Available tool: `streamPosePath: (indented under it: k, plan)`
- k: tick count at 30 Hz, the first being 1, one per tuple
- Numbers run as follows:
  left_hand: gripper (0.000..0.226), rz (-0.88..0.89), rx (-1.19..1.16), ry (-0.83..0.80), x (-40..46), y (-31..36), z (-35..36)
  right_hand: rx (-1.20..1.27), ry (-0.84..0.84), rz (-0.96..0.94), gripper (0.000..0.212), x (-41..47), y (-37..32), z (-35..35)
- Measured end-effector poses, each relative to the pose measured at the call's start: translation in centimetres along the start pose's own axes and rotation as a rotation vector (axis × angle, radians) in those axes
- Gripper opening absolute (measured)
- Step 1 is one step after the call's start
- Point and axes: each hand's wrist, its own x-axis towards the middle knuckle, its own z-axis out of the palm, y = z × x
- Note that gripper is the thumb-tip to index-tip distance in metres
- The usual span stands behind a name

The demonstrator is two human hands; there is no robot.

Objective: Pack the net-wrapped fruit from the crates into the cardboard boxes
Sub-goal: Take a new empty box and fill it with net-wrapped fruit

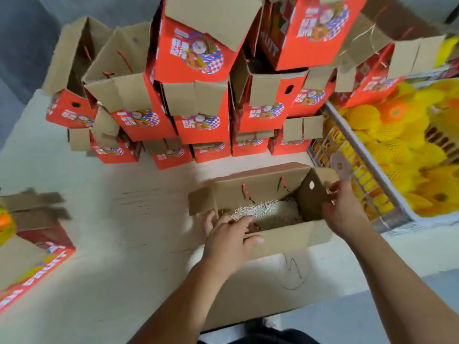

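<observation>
The left hand (229,238) grips the near wall of the open cardboard box (280,240), fingers curled inside over shredded paper filling (267,211); the right hand (344,212) pinches the box's right end flap. The box sits on the pale bench (119,219). Yellow net-wrapped fruit (407,135) fills the crate (360,155) just right, stacked red boxes (196,100) behind.

Matt cardboard box (280,240), shredded-paper filling (268,211)
</observation>
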Motion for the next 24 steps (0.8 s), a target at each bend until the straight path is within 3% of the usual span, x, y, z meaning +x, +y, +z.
streamPosePath:
  k: [3, 8, 12, 20, 24]
  plan:
    - [0.045, -0.029, 0.09, 0.022, 0.0, 1.8, 0.0, 0.13, -0.044, 0.073, 0.006, 0.6, 2.3, -0.5]
    - [0.037, -0.07, 0.272, -0.068, 0.4, 3.2, -0.4, 0.228, -0.084, 0.124, 0.017, 0.1, 3.4, 1.4]
    - [0.019, 0.036, 0.138, -0.068, 0.5, 4.1, 0.2, 0.216, -0.043, 0.096, 0.02, -0.2, 3.7, 0.9]
    - [0.04, 0.017, -0.247, -0.016, 2.6, 8.9, -0.4, 0.167, -0.006, 0.069, 0.021, -0.1, 5.8, -3.2]
    - [0.028, 0.104, -0.392, 0.075, 5.2, 12.9, -0.1, 0.145, 0.038, -0.053, 0.023, 1.2, 5.6, -5.7]
